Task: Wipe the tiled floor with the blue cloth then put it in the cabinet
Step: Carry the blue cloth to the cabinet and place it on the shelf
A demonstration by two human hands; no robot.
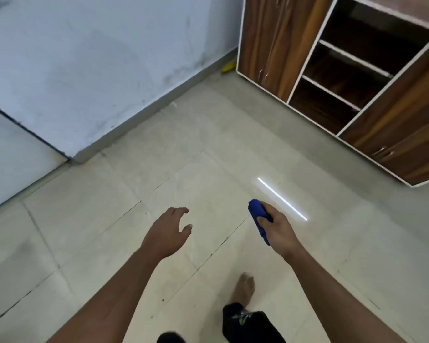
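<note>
Both hands are out in front, above the tiled floor [109,219]. Right hand [279,227] has its fingers wrapped around the blue cloth [258,216], which looks folded or bunched into a narrow bundle, one end poking out past the knuckles and the other hanging below the palm. It's held up in the air, not on the tiles. Left hand [167,231] is holding nothing, fingers loosely curled and spread, thumb out to the side, palm facing down.

Cabinet [357,70] sits up in the top right, wood grain with white edging. Its middle section is open, showing 2 shelves [354,58] with dark space inside, and there are closed doors on either side of that. It's well apart from the cloth.

Bare foot [244,287] is planted on the tiles just below the right hand, dark trouser leg above it. Bright streak of reflected light [281,198] on the floor beside the cloth. Something small and yellow [228,67] lies where the wall [97,58] meets the floor, next to the cabinet.
</note>
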